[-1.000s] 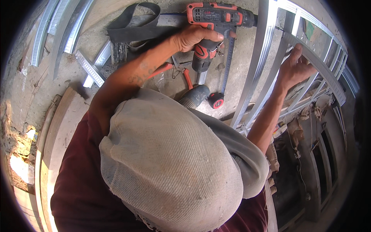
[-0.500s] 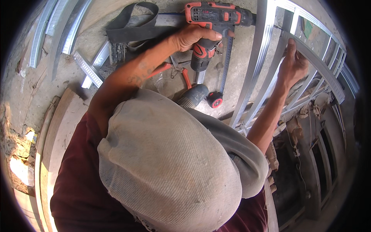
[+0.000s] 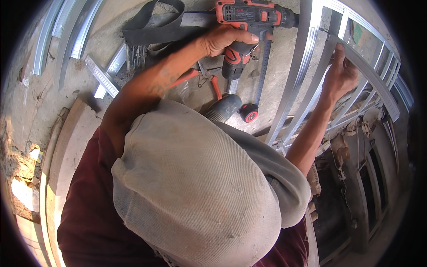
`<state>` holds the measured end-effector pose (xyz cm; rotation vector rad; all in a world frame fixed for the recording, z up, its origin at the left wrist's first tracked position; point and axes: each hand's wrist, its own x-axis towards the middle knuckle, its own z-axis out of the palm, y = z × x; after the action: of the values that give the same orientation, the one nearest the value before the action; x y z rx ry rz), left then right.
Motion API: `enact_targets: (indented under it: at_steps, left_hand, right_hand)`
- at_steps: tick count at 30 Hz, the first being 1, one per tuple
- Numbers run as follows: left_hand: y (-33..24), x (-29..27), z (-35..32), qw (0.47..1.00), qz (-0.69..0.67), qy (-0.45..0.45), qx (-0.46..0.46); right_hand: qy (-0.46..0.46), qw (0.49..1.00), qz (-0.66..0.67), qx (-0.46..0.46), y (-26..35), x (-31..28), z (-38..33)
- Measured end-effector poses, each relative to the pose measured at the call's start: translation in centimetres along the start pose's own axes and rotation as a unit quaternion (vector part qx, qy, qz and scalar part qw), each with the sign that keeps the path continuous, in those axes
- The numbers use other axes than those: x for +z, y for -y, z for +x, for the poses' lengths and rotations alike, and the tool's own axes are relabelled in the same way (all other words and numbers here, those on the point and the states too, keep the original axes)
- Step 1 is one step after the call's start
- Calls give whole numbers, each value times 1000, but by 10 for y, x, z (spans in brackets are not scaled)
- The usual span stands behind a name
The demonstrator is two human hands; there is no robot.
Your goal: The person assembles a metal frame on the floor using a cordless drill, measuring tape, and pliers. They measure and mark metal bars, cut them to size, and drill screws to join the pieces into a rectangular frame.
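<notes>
My left hand (image 3: 224, 40) is wrapped round the grip of a red-and-black cordless drill (image 3: 250, 16). The drill lies sideways, its chuck toward the right, and its long bit reaches past a metal stud (image 3: 297, 73) to the frame. My right hand (image 3: 340, 76) grips a short silver metal channel (image 3: 370, 74) that crosses the metal frame, thumb along its edge. The bit's tip comes close to this channel's upper end; whether it touches I cannot tell. Below the drill, a tape measure (image 3: 249, 113) lies on the floor with its blade (image 3: 262, 73) pulled out toward the drill.
Red-handled pliers (image 3: 215, 87) lie near my shoe (image 3: 227, 107). A black strap (image 3: 151, 33) is at the upper left, with cut metal channels (image 3: 101, 76) and longer ones (image 3: 66, 40) beyond. A wooden board (image 3: 73, 142) stands left. My trouser-covered knee (image 3: 200, 173) fills the middle.
The drill and my left hand have shifted very slightly to the right and up in the picture. My right hand keeps its hold on the channel.
</notes>
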<state>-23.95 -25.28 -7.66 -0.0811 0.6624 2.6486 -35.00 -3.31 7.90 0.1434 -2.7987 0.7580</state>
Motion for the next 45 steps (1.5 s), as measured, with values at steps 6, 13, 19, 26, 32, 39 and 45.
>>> enact_targets:
  at_steps: [6, 13, 19, 26, 32, 39, 45]
  left_hand:
    - [-3, 2, -1, 1000, -2, 10, 5]
    - [-3, 3, -1, 1000, -7, 11, 9]
    - [0, 1, 0, 1000, -3, 13, 6]
    - [2, 0, -2, 1000, 3, -9, -7]
    - [10, 2, -1, 1000, -6, -15, -16]
    - [9, 6, -3, 999, -21, -20, -28]
    - [15, 3, -2, 999, -26, -22, -14]
  right_hand:
    - [15, 999, -16, 49, 7, -3, -1]
    - [-3, 999, -40, 20, 5, -2, 2]
    - [-7, 999, -41, 23, 10, 0, 1]
    - [-14, 999, -30, 23, 3, 6, 0]
    - [-4, 997, -72, 40, 6, -2, 3]
    - [-4, 997, -63, 41, 9, -3, 2]
    - [9, 996, -78, 32, 10, -2, 3]
